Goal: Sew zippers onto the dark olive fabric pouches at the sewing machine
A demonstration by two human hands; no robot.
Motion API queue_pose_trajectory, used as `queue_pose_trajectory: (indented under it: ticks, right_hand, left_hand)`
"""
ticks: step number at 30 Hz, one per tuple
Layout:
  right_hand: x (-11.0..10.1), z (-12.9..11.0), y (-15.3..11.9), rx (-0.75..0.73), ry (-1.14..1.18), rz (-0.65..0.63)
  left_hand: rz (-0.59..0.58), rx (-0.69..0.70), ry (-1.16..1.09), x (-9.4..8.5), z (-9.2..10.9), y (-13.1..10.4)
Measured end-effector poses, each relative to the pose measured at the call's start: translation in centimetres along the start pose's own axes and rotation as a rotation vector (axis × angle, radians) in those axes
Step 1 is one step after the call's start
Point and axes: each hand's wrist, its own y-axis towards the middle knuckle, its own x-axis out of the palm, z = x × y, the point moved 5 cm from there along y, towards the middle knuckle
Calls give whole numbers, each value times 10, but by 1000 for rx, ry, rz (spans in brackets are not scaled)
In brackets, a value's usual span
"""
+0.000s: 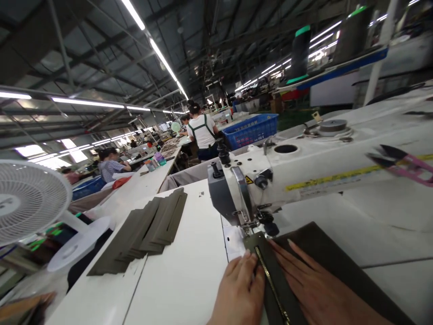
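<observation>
Both hands, left hand (241,289) and right hand (316,289), fingers spread flat, are pressing a soft, limp olive fabric panel (338,262) beside its zipper (270,284) at the sewing machine (304,176), best gripped along the edges.

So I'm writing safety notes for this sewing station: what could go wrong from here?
1. The left hand and right hand press the dark fabric piece flat either side of the zipper, fingers close to the presser foot; a slip could bring them under the needle.
2. The pink snips lie loose on the sewing machine arm; vibration might shake them off.
</observation>
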Motion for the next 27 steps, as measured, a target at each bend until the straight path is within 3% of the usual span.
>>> queue_pose_trajectory:
  ticks: [8,13,19,27]
  right_hand:
    - [15,26,7,31,227,-124]
    - [15,28,7,1,217,-72]
    - [15,27,11,-40,143,-99]
    - [12,24,11,-7,159,-157]
  left_hand:
    - [96,-108,-44,22,-16,14]
    - [83,-167,-97,28,-18,9]
    - [16,-159,-98,32,-20,2]
    - [53,-85,-39,23,-17,8]
